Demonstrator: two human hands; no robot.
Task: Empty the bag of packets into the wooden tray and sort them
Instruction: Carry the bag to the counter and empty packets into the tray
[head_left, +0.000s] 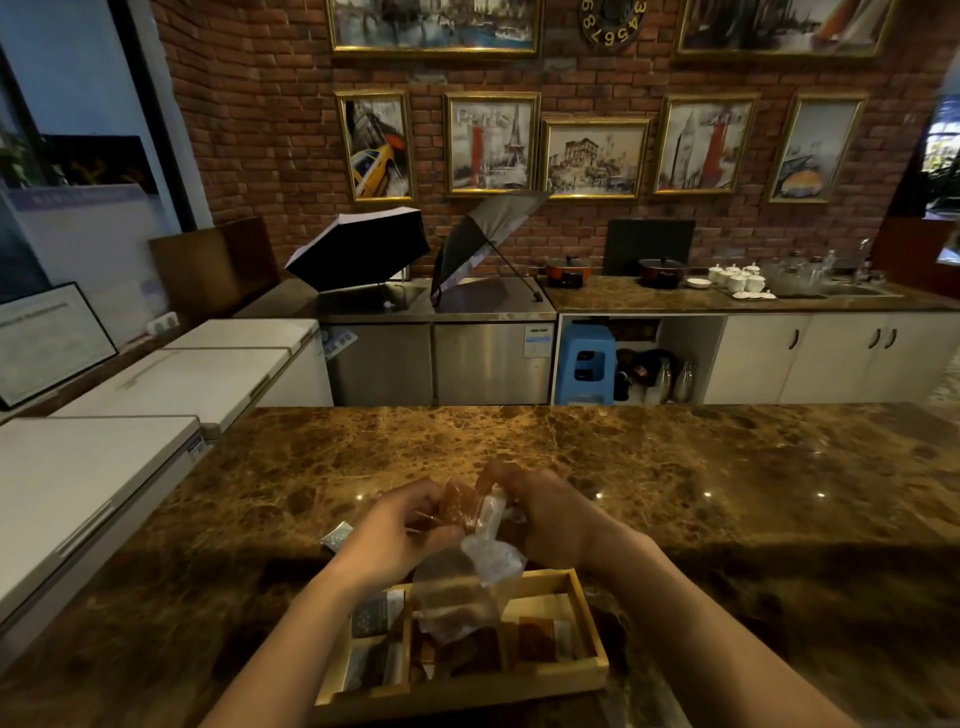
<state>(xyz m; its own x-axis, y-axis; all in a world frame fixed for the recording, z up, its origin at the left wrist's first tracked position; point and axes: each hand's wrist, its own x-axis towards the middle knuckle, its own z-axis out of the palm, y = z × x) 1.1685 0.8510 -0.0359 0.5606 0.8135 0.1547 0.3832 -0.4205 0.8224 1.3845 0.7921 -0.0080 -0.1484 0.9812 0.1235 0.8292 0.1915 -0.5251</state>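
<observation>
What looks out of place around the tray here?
One grey packet lies alone on the marble counter, left of the left hand and outside the wooden tray. Two open umbrellas on the back counter also look odd.

Both forearms bare, no sleeves; left grip (395, 525), right grip (545, 514) ungloved

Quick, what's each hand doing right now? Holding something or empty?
Left hand: fingers curled, pinching the brown packet.
Right hand: fingers curled, gripping the clear bag with a white packet, above the wooden tray.
</observation>
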